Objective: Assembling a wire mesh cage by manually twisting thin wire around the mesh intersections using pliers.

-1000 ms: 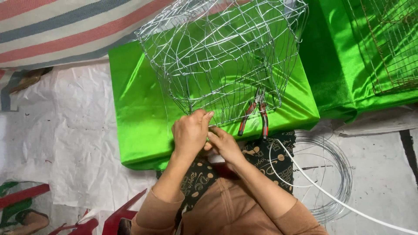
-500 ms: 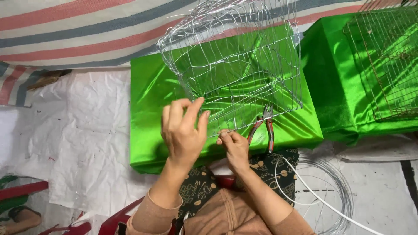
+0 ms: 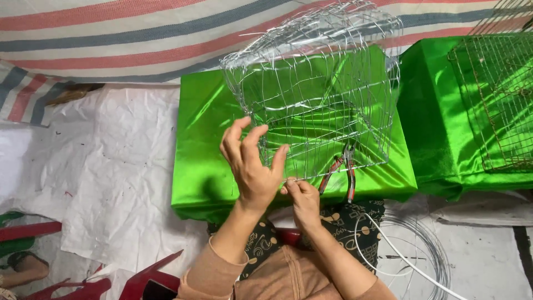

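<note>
A: Entry, head view. Where does the wire cage (image 3: 316, 94) sit?

B: On the green satin-covered block (image 3: 205, 139), upright and tilted slightly away, its lower near edge close to the block's front edge. Bright silver wire, open mesh, domed top.

A: Left hand (image 3: 252, 166)?

B: Raised at the cage's lower left corner. Fingers spread and curved, fingertips at the wires of the near face. Whether it truly grips a wire, I cannot tell; the hand looks loosely open around the corner.

A: Right hand (image 3: 302, 197)?

B: Just below the cage's bottom edge, touching the left hand at the thumb side. Fingers pressed together in a pinch at the bottom wire. What lies between the fingertips is too small to make out.

A: Tools nearby?

B: Pliers (image 3: 344, 169) with red handles lie on the green block, just right of the right hand, partly under the cage's bottom edge.

A: Other items?

B: A coil of wire (image 3: 427, 250) on the floor at lower right, one white strand running out toward the frame corner. A second, darker wire cage (image 3: 494, 100) on another green block (image 3: 433, 133) at far right. Striped cloth (image 3: 111, 39) behind, white sheeting (image 3: 111, 166) on the left.
</note>
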